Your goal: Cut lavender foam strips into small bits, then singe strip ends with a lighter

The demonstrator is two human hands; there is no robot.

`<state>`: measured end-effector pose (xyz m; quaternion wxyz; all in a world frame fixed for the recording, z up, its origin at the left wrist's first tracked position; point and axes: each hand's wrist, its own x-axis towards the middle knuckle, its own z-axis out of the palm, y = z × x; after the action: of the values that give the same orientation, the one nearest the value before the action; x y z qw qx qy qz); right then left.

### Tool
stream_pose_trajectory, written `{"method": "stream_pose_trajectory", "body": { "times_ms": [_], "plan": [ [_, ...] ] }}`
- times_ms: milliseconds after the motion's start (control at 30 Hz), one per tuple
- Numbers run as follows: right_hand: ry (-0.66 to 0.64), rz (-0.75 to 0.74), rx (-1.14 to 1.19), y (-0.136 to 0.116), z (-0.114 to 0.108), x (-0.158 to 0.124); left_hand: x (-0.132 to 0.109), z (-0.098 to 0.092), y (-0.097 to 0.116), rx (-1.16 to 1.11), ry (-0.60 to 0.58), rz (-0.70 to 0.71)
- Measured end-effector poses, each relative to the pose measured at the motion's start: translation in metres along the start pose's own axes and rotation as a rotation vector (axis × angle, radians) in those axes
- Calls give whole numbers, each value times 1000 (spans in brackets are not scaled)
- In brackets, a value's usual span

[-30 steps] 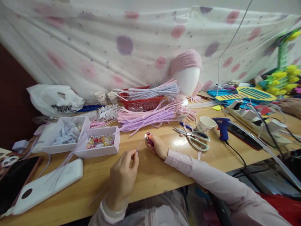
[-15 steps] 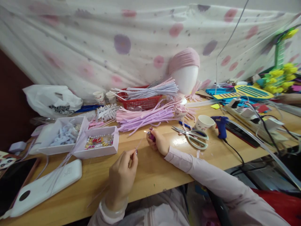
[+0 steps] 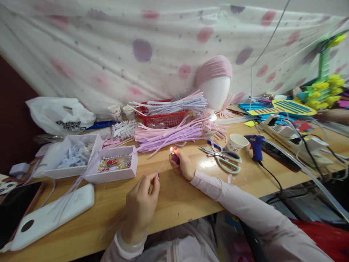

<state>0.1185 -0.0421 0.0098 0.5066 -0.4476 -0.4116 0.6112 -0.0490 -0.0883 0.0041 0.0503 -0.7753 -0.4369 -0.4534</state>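
Observation:
My left hand (image 3: pixel 142 203) pinches a thin, pale ribbon (image 3: pixel 163 163) between thumb and fingertips above the front of the wooden table. The ribbon's free end slants up and right toward a small flame. My right hand (image 3: pixel 185 165) is closed around a purple lighter (image 3: pixel 175 158), with the flame (image 3: pixel 171 149) burning at its top. Behind the hands lie bundles of pink and purple fuzzy stems (image 3: pixel 171 136). Scissors (image 3: pixel 223 158) rest to the right of my right hand.
Two white boxes (image 3: pixel 133 163) with beads and trimmings sit left, beside a white power bank (image 3: pixel 57 218). A red basket (image 3: pixel 163 119) and a head form (image 3: pixel 215 87) stand behind. Rightward are a paper cup (image 3: pixel 237 142), blue glue gun (image 3: pixel 256 147) and power strips (image 3: pixel 297 143).
The flame at the lighter looks larger and brighter orange. The ribbon's free end now stands higher, nearer the flame. Both hands stay almost in place.

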Motion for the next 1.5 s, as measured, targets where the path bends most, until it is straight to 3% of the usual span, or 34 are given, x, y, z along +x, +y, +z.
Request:
{"method": "stream_pose_trajectory", "body": {
  "times_ms": [400,567,733,967,1233,1500],
  "plan": [
    [-103,-145,-338,11,10,-15,1,-6,2,-61,114,-16],
    [-97,-100,-245,7,6,-15,1,-6,2,-64,117,-46],
    [-46,-218,-241,1,13,-22,1,-4,1,-37,126,-85],
    [-2,-160,-93,12,25,-26,2,-1,0,-33,37,-59],
    [21,-165,36,15,18,-19,1,1,-1,-94,-54,-79],
    [10,-163,49,11,20,-21,4,-2,1,-65,7,-36]
  ]
}}
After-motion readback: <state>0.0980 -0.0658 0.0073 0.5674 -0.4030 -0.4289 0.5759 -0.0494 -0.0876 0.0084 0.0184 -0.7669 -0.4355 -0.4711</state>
